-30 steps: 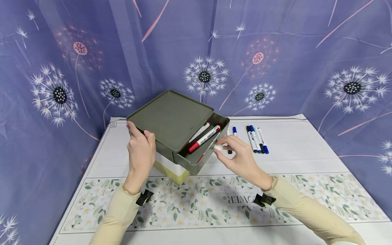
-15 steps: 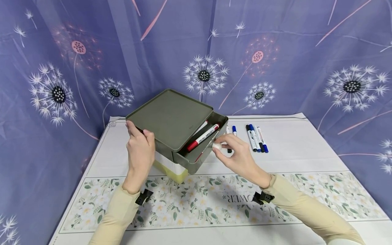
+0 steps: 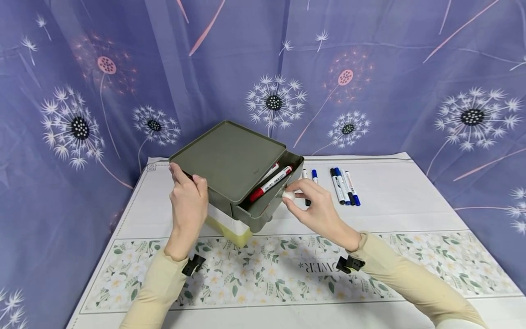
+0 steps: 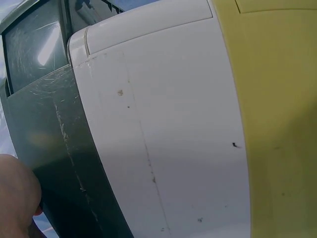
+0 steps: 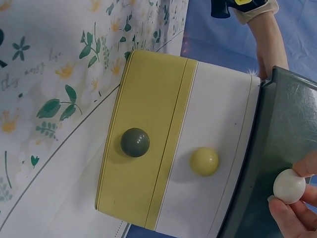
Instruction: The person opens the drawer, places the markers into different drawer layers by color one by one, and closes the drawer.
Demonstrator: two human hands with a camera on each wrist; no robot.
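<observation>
A small drawer cabinet (image 3: 230, 160) with a dark green top tier, a white middle and a yellow bottom stands on the table. My left hand (image 3: 188, 201) holds the top tier by its left side, the thumb at the top edge. In the right wrist view, my right hand (image 5: 297, 206) pinches the round white knob (image 5: 289, 187) of the green drawer (image 3: 293, 167). This drawer stands partly pulled out, with red-capped whiteboard markers (image 3: 271, 183) inside. The white and yellow drawers below are closed; a yellow knob (image 5: 204, 161) and a green knob (image 5: 134, 142) show on their fronts.
Several black and blue markers (image 3: 344, 186) lie on the table right of the cabinet. A blue-capped marker (image 3: 314, 176) and a black one lie closer, partly behind my right hand. A flowered curtain (image 3: 394, 68) hangs behind the white table cover (image 3: 411, 196).
The green drawer has slid slightly inward, to the left, with my right hand on its knob. The markers inside have shifted left with it. My left hand stays in place.
</observation>
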